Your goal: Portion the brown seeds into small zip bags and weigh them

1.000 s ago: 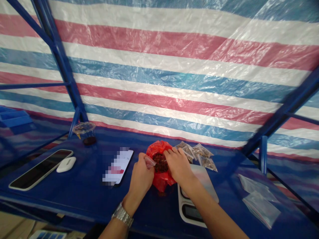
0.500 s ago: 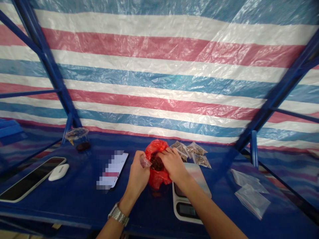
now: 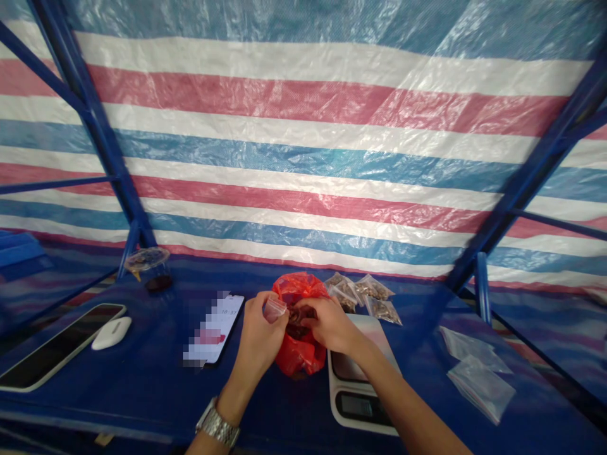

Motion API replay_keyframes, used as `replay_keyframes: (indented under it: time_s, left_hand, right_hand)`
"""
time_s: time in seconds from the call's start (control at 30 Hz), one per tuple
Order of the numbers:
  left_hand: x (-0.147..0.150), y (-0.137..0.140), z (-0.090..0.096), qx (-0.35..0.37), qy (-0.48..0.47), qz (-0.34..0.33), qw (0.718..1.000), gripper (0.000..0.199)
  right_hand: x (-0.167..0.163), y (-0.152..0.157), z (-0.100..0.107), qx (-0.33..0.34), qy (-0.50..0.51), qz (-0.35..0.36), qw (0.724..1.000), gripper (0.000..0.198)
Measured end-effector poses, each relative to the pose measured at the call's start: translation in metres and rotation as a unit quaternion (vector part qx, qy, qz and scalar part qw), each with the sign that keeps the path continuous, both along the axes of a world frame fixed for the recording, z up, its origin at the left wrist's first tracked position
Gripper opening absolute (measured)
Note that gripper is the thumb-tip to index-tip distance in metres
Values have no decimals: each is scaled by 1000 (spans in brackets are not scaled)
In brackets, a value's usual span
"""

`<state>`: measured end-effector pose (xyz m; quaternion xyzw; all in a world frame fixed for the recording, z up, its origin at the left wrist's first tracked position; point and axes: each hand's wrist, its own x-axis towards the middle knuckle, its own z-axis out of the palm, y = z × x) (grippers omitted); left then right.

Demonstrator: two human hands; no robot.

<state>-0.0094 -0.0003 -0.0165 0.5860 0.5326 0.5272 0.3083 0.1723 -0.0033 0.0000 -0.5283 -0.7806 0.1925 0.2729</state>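
Note:
A red plastic bag [image 3: 300, 357] stands open on the blue table, with small dark brown pieces [image 3: 298, 330] inside it. At the bag's left edge, my left hand [image 3: 263, 328] pinches a small clear zip bag [image 3: 275, 309] between thumb and fingers. My right hand [image 3: 332, 322] reaches over the bag's mouth from the right, its fingers closed together on some of the brown pieces; the fingertips are partly hidden. Beneath my right forearm lies a white kitchen scale [image 3: 336, 404] with a dark display.
Several filled zip bags [image 3: 372, 287] lie behind the scale. Flat clear bags [image 3: 481, 387] rest at the right. Leftward are a lit phone [image 3: 218, 332], a dark phone [image 3: 57, 347], a white earbud case [image 3: 111, 333] and a plastic cup [image 3: 154, 272]. Blue metal frames [image 3: 509, 202] flank the table.
My right hand's fingers have drawn back and curled at the red bag's mouth. The red bag looks wider open. My left hand keeps its hold on the zip bag.

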Motion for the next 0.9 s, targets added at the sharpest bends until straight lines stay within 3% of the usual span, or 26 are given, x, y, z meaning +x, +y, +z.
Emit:
replay_keyframes:
  time_s: [0.1, 0.3, 0.57, 0.9]
  left_hand:
    - [-8, -7, 5, 67, 119, 31, 990, 35]
    - [-4, -15, 4, 87, 204, -35, 974, 51]
    - [13, -22, 5, 79, 234, -65, 967, 40]
    - [19, -17, -3, 39, 173, -66, 982, 28]
  right_hand:
    - [5, -6, 3, -19, 82, 3, 996, 31]
    - [19, -27, 17, 25, 172, 2, 985, 25]
    - [-7, -45, 36, 108, 21, -31, 993, 30]
    - [-18, -43, 32, 184, -24, 23, 982, 55]
